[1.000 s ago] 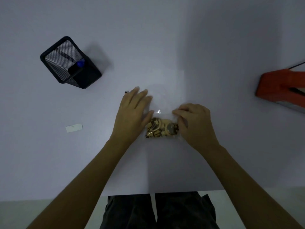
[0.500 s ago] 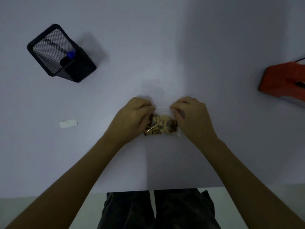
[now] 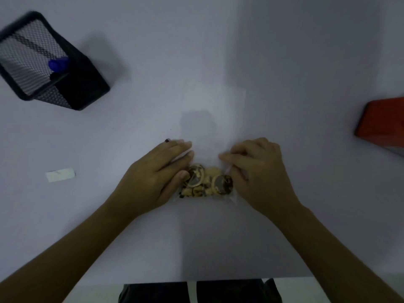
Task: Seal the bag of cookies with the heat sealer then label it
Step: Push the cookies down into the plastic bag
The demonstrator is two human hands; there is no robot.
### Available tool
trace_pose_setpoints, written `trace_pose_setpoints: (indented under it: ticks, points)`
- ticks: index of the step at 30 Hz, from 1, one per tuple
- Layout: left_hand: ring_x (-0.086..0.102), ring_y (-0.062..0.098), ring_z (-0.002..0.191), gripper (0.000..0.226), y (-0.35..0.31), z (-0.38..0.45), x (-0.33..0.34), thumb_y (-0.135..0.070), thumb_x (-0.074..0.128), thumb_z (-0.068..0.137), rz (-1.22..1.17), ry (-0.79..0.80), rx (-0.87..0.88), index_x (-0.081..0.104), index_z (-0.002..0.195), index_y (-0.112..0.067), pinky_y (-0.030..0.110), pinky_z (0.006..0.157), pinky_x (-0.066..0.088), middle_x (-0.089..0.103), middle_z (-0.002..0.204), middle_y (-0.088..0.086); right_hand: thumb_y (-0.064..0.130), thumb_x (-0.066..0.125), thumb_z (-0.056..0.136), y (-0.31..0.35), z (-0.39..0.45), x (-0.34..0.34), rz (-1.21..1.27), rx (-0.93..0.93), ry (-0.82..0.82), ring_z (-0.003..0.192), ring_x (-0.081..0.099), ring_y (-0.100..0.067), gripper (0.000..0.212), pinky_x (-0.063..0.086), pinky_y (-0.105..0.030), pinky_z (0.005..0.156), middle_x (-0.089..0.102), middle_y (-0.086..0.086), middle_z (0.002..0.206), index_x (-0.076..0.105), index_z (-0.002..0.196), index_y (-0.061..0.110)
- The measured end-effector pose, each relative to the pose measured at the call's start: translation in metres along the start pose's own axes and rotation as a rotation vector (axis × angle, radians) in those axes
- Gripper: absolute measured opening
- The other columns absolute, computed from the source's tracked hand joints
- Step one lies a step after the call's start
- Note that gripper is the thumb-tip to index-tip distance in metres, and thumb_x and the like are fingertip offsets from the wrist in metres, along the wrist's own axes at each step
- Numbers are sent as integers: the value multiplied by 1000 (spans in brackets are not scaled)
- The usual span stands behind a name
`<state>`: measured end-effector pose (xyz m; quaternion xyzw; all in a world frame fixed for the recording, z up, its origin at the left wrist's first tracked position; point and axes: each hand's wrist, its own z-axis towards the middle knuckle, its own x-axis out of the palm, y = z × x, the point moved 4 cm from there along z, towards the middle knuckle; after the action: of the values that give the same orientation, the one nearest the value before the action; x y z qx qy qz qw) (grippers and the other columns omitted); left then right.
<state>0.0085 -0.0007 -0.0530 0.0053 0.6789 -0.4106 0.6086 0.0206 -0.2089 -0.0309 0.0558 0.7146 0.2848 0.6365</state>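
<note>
Clear plastic bag of tan and brown cookies (image 3: pixel 205 182) flat on white table (image 3: pixel 284 62), between two hands: left hand (image 3: pixel 153 178) pressing with straight fingers, right hand (image 3: pixel 258 173) pinching bag's edge. Orange heat sealer (image 3: pixel 382 125) far right; small white label (image 3: pixel 60 175), black mesh holder (image 3: pixel 50 62) left.

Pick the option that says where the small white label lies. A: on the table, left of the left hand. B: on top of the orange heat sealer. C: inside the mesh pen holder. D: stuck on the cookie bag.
A: the white label lies flat on the table, apart from and left of the left hand.
</note>
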Motion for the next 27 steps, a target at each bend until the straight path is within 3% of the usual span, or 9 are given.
trace_pose_setpoints:
  ticks: [5, 11, 14, 16, 19, 22, 27]
  points:
    - [54, 30, 125, 35, 0, 1, 5, -20, 51, 99, 39, -25, 16, 62, 122, 3, 44, 109, 42, 58, 132, 18, 15, 53, 87, -19, -12, -10, 15, -5, -44, 86, 51, -23, 25, 36, -36, 76, 68, -6, 85, 77, 95, 12]
    - [49, 28, 131, 37, -7, 0, 5, -13, 55, 97, 34, -33, 108, 52, 130, 5, 44, 109, 42, 51, 138, 18, 4, 63, 80, -15, -7, -5, -6, 0, -100, 81, 53, -26, 15, 40, -38, 68, 69, -7, 82, 77, 84, 9]
    - [51, 26, 129, 35, -4, 0, 9, -17, 50, 100, 22, 8, 99, 55, 129, 2, 43, 110, 41, 55, 136, 15, 5, 57, 81, -9, 0, -6, -19, 2, -122, 89, 56, -27, 20, 44, -39, 73, 72, -9, 94, 76, 88, 6]
    - [51, 25, 130, 35, -4, -1, 10, -18, 50, 99, 13, 16, 88, 56, 129, 0, 40, 111, 40, 55, 136, 13, 9, 54, 87, 0, 7, -1, -37, -72, -62, 107, 60, -31, 28, 46, -42, 89, 69, -11, 115, 72, 107, 4]
    - [50, 23, 131, 35, -4, -1, 9, -18, 52, 98, 4, 17, 83, 57, 129, -1, 37, 112, 39, 55, 137, 12, 27, 43, 99, 5, 20, 12, -105, -233, 121, 138, 39, -32, 42, 27, -50, 114, 50, -12, 143, 55, 133, 4]
    - [50, 21, 131, 35, -3, -1, 10, -21, 50, 99, 0, 16, 83, 56, 129, -3, 33, 115, 35, 55, 136, 10, 45, 26, 103, -1, 33, 21, -178, -371, 275, 145, 22, -32, 58, 15, -53, 118, 38, -10, 151, 44, 142, 6]
    - [50, 21, 130, 34, -3, 1, 8, -20, 52, 98, -26, 15, 75, 60, 126, -2, 34, 114, 37, 57, 135, 11, 63, 20, 96, -25, 55, 17, -375, -588, 393, 146, 13, -39, 75, 10, -65, 114, 27, -8, 157, 33, 148, 12]
